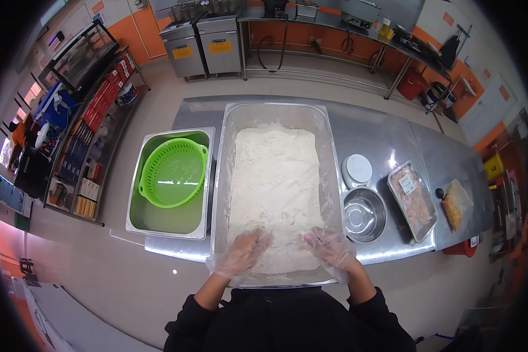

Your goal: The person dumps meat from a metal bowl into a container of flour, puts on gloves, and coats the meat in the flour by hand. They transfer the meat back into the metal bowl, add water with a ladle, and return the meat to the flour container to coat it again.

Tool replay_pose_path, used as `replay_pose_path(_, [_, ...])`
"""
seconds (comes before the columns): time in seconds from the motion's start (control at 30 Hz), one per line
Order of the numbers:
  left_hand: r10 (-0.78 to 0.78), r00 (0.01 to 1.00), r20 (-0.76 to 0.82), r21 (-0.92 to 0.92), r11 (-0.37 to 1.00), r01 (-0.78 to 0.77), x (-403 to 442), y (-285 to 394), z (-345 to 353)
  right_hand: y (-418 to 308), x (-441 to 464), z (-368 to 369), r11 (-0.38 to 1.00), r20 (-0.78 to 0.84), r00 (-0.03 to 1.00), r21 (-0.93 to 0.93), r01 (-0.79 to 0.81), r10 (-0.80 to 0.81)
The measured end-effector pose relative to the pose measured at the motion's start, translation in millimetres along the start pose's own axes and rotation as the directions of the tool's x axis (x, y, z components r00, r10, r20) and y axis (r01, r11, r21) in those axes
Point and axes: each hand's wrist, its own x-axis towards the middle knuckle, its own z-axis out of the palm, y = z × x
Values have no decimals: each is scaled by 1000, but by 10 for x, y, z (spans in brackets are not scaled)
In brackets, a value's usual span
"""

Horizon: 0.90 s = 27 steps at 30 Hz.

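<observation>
A deep steel pan (221,170) holds a wide bed of white flour (276,182), lumpy and disturbed near my hands. Both hands wear clear plastic gloves dusted with flour. My left hand (244,252) is inside the pan's near left part, fingers curled inward at the flour. Opposite it, by the near right wall, my right hand (330,247) has its fingers bent toward the middle, with something pinkish at the tips. Flour and gloves hide whether either hand grips a piece.
Left of the pan, a green colander (145,182) sits in a steel tub (136,217). To the right are a white-lidded container (358,169), a steel bowl (364,217), a wrapped tray of raw meat (413,202) and a bag of yellow-orange food (453,208).
</observation>
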Motion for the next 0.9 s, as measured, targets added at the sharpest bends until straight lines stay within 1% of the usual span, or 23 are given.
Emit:
replay_pose_path(0.03, [58, 988, 143, -24, 998, -55, 71, 205, -155, -12, 6, -7, 998, 2, 999, 31, 54, -54])
replay_pose_path(0.07, [5, 980, 199, -37, 999, 2, 151, 165, -144, -31, 24, -14, 992, 5, 994, 61, 109, -109])
replay_pose_path(0.13, [-100, 945, 310, -54, 991, 122, 281, 40, -80, -227, 188, -105, 979, 169, 985, -199, 53, -19])
replay_pose_path(0.17, [-132, 939, 317, 4, 990, 138, 372, 88, -134, -318, 268, -127, 944, 240, 970, -328, 42, 41])
replay_pose_path(0.23, [-195, 925, 326, 121, 979, 164, 525, 220, -247, -286, 428, 9, 878, 299, 954, -457, 146, -4])
replay_pose_path(0.27, [-212, 929, 303, 201, 967, 155, 552, 185, -204, -234, 533, 83, 833, 328, 944, -515, 201, -26])
replay_pose_path(0.33, [-242, 936, 257, 354, 924, 142, 608, -11, -41, -133, 734, 195, 843, 357, 934, -498, 205, -16])
replay_pose_path(0.37, [-226, 905, 361, 440, 896, 48, 645, -79, -9, -39, 815, 267, 848, 371, 929, -490, 205, -10])
replay_pose_path(0.43, [-218, 804, 553, 564, 808, -168, 765, -230, 57, 399, 1040, 462, 709, 472, 872, -572, 412, -125])
replay_pose_path(0.47, [-192, 843, 503, 552, 821, -143, 795, -476, 263, 516, 1100, 503, 621, 524, 834, -599, 506, -173])
replay_pose_path(0.5, [-168, 877, 451, 539, 834, -118, 790, -819, 566, 426, 1086, 551, 535, 565, 813, -648, 542, -140])
replay_pose_path(0.53, [-148, 906, 398, 520, 849, -90, 744, -995, 748, 239, 1030, 643, 445, 604, 791, -684, 578, -98])
replay_pose_path(0.57, [-127, 938, 322, 510, 858, -59, 703, -915, 773, 137, 982, 720, 349, 640, 766, -707, 615, -52])
replay_pose_path(0.6, [-108, 963, 246, 497, 867, -30, 669, -817, 822, 461, 1047, 975, 525, 501, 858, -703, 481, -115])
replay_pose_path(0.63, [-91, 982, 167, 480, 877, 0, 640, -750, 841, 1013, 1189, 1374, 684, 341, 929, -645, 341, -142])
replay_pose_path(0.67, [-83, 964, 254, 466, 884, -47, 660, -792, 840, 1321, 1250, 1590, 816, 170, 977, -541, 203, -130])
replay_pose_path(0.7, [-70, 938, 340, 447, 889, -96, 721, -869, 828, 864, 1208, 1276, 784, 338, 941, -582, 215, -7])
replay_pose_path(0.73, [-52, 904, 424, 424, 893, -148, 743, -910, 828, 907, 1224, 1204, 767, 389, 920, -578, 277, -39])
replay_pose_path(0.8, [-17, 904, 427, 417, 891, -179, 772, -900, 772, 1025, 1339, 982, 715, 481, 869, -567, 409, -116])
replay_pose_path(0.83, [-6, 907, 420, 415, 891, -187, 801, -898, 720, 949, 1339, 896, 674, 520, 847, -589, 446, -106])
replay_pose_path(0.9, [-9, 879, 476, 403, 891, -209, 755, -649, 390, 394, 1146, 587, 844, 531, 846, -430, 320, -50])
